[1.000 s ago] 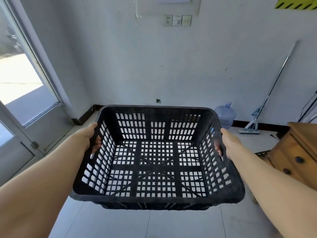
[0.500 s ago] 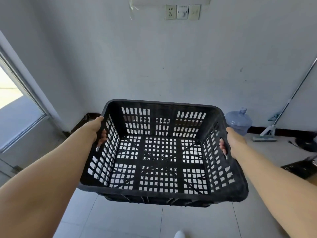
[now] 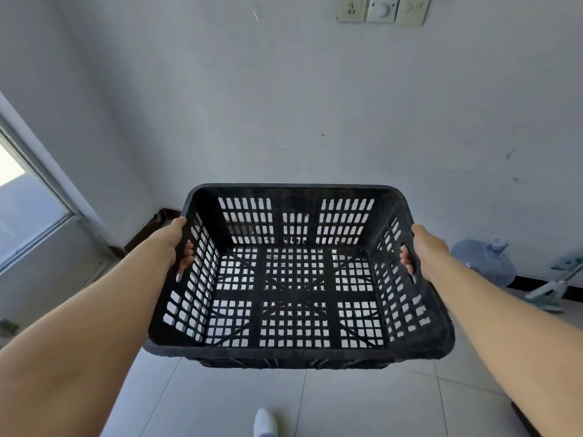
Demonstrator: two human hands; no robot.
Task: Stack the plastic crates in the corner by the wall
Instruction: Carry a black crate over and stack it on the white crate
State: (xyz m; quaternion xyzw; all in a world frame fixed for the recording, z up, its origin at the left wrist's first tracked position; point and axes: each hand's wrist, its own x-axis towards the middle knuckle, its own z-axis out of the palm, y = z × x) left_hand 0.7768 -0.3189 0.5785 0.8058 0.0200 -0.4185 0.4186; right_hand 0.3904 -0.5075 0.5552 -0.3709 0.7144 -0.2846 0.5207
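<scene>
A black slotted plastic crate [image 3: 296,353] hangs in the air in front of me, level and empty, above the pale tiled floor. My left hand [image 3: 172,244] grips its left side wall, fingers hooked through the handle slot. My right hand [image 3: 424,250] holds the right side wall the same way. The crate's far rim is close to the white wall [image 3: 284,105]. The corner with its dark baseboard [image 3: 157,220] lies just past the crate's left far edge.
A glass door [image 3: 34,222] fills the left side. A blue water jug [image 3: 487,261] stands at the wall on the right, with a mop head [image 3: 549,291] beside it. Sockets [image 3: 381,7] sit high on the wall. My white shoe [image 3: 265,422] shows below.
I have walked closer to the wall with the crate held in both hands. The wooden cabinet has left the view on the right, and the door takes up less of the left.
</scene>
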